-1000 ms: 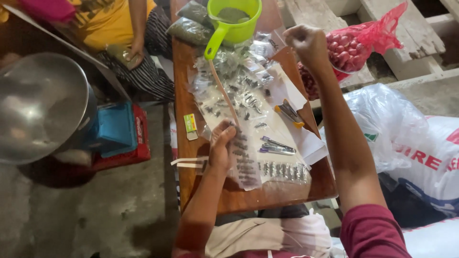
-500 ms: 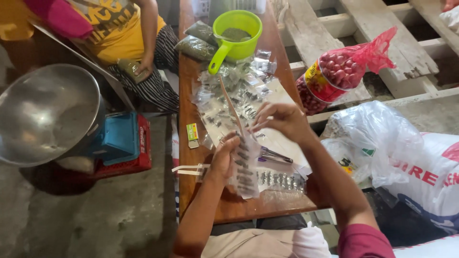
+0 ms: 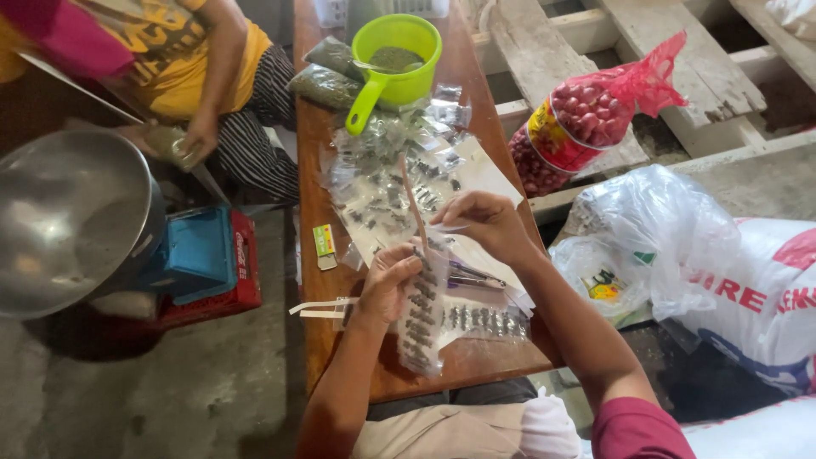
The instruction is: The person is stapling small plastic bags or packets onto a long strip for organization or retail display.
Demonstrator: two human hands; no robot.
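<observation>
Wooden table [image 3: 314, 204]; left hand [image 3: 387, 280] pinches crinkly clear sachet strip [image 3: 422, 319].

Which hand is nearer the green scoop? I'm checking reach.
Right. The right hand is over the small packets, partway up the bench toward the green scoop. The left hand is lower, holding a packet strip, farther from it.
</observation>
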